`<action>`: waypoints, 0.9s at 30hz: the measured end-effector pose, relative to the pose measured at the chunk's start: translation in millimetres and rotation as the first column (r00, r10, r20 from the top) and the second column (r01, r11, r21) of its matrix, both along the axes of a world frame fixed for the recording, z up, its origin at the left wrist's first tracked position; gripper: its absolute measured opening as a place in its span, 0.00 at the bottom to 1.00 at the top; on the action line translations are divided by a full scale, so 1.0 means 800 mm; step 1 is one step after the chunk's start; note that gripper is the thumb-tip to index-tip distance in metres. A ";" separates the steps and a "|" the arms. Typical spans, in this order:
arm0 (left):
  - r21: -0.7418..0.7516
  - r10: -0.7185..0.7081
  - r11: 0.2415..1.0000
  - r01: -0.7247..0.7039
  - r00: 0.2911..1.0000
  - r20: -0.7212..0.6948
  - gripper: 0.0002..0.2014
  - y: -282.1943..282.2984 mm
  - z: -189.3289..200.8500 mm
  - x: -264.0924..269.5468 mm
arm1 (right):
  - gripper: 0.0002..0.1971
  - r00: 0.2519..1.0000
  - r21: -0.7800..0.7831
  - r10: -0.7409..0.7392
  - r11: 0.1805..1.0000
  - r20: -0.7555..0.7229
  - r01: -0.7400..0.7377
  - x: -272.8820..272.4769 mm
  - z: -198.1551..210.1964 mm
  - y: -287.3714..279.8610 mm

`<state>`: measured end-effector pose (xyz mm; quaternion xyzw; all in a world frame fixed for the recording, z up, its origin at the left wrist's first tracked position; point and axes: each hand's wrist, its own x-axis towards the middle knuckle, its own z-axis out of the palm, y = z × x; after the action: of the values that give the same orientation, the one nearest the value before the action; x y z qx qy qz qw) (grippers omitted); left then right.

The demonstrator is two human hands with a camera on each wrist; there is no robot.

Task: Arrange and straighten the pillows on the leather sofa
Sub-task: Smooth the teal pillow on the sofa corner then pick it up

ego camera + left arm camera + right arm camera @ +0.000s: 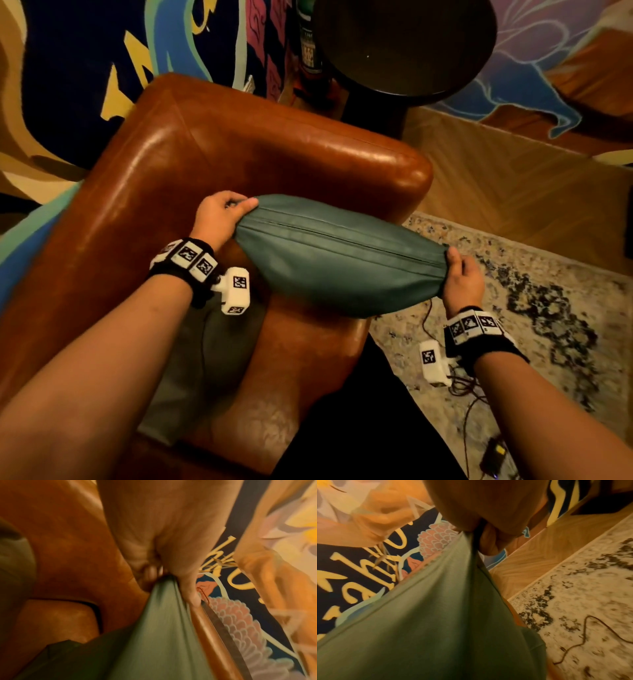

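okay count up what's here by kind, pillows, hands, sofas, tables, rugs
Pillows: 2, teal pillow held by left hand and right hand, grey-green pillow on the seat
Hands: 2
Sofas: 1
Tables: 1
Rugs: 1
Total: 7

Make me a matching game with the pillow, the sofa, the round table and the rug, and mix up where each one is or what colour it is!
Things:
1. pillow
2. sofa
3. round table
4. rug

Clues:
A. shiny brown leather
B. pale with dark speckles, on the floor
C. green, gripped at both ends by the left hand and right hand
D. dark, standing behind the sofa

Pairs: 1-C, 2-A, 3-D, 4-B
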<state>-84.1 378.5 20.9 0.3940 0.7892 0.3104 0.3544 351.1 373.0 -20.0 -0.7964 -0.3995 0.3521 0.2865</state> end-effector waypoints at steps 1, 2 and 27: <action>-0.031 0.010 1.000 -0.006 0.991 0.134 0.07 -0.002 -0.001 -0.002 | 0.18 1.000 -0.061 -0.013 0.998 0.008 0.014 0.005 -0.006 -0.002; -0.063 0.023 0.998 -0.008 0.971 0.239 0.04 -0.005 -0.001 -0.001 | 0.18 1.000 -0.147 -0.018 0.989 0.022 0.021 0.010 -0.012 -0.003; -0.427 -0.414 0.868 0.252 0.843 -0.343 0.13 0.007 0.017 0.073 | 0.13 0.976 0.031 -0.011 0.999 -0.218 0.018 -0.156 0.055 -0.002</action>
<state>-26.0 384.4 34.6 0.5122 0.8082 -0.0027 0.2905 226.3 371.5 23.7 -0.7512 -0.3656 0.4284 0.3442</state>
